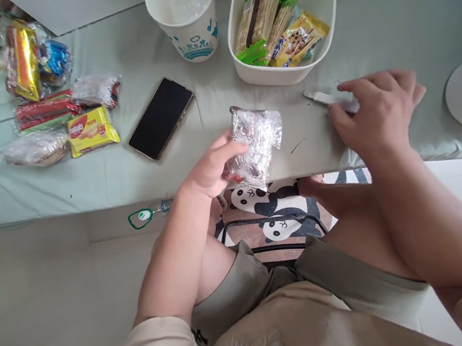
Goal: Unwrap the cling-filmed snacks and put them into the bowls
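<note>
One clear-wrapped packet (256, 142), and the left hand (215, 163) has it!
Head view, and here's the left grip: fingers closed on the packet's left side, thumb laid across the crinkled wrap, the packet tilted at the near edge of the cloth-covered surface (384, 19). Right of that grip, the right hand (377, 110) arches over a slim white tool (320, 96), thumb and forefinger partly apart; too blurred to tell whether it's gripped! Beyond the left hand sits the paper bucket (198, 45); farther right, a white bin (269, 75) of snack packs (260, 20). Left of the grip, the dark phone (161, 118), then the yellow nabati pack (91, 131)!
</note>
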`<state>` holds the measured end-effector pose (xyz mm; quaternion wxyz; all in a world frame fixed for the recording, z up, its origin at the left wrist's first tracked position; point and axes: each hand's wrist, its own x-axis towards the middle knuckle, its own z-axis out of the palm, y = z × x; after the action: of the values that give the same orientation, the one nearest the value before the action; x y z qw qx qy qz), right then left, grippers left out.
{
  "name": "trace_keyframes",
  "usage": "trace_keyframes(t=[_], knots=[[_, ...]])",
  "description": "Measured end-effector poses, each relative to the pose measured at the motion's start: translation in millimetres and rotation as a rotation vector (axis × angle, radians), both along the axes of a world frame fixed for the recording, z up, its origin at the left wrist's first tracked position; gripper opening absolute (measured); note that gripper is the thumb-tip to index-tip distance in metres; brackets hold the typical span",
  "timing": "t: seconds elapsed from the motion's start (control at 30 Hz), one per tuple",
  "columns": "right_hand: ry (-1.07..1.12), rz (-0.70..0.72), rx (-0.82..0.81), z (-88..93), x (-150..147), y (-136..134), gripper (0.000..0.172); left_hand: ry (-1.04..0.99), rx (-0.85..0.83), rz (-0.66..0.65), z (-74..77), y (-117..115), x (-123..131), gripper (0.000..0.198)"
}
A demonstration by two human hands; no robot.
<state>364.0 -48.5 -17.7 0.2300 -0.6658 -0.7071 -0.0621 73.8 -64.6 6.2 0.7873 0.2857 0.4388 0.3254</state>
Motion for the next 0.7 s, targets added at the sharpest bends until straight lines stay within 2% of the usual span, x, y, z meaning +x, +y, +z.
trace_keyframes(t=[0.03,0.07,0.17,0.23,0.3,0.37,0.5,0.6,0.7], knots=[[0.022,0.074,0.061,-0.2,-5.0,-1.6,0.026,-0.004,-0.017,-0.030,-0.5,-0.6,0.9,0.064],[0.069,0.207,0.096,0.2,-11.5,-4.0,0.031,-0.009,-0.030,-0.057,-1.2,-1.0,1.6,0.066],[0.242,0.665,0.066,4.8,-34.8,-13.5,0.045,-0.043,0.017,-0.121,-3.4,-1.6,2.3,0.065],[0.338,0.754,0.014,10.5,-47.2,-18.6,0.031,-0.064,0.082,-0.173,-4.0,-2.0,1.5,0.061],[0.452,0.708,-0.040,17.4,-53.2,-20.9,0.016,-0.059,0.123,-0.228,-3.3,-2.8,-0.7,0.060],[0.594,0.601,-0.103,23.3,-53.6,-21.0,0.018,-0.042,0.144,-0.270,-1.9,-4.0,-3.9,0.062],[0.927,0.240,-0.332,24.5,-51.2,-18.4,0.030,-0.041,0.141,-0.343,-1.2,-6.6,-10.2,0.066],[1.176,0.072,-0.488,18.5,-52.9,-15.9,0.028,-0.016,0.134,-0.289,-5.6,-7.0,-9.8,0.064],[1.222,0.040,-0.386,16.9,-55.2,-16.4,0.024,-0.025,0.101,-0.162,-11.9,-5.4,-2.1,0.068]])
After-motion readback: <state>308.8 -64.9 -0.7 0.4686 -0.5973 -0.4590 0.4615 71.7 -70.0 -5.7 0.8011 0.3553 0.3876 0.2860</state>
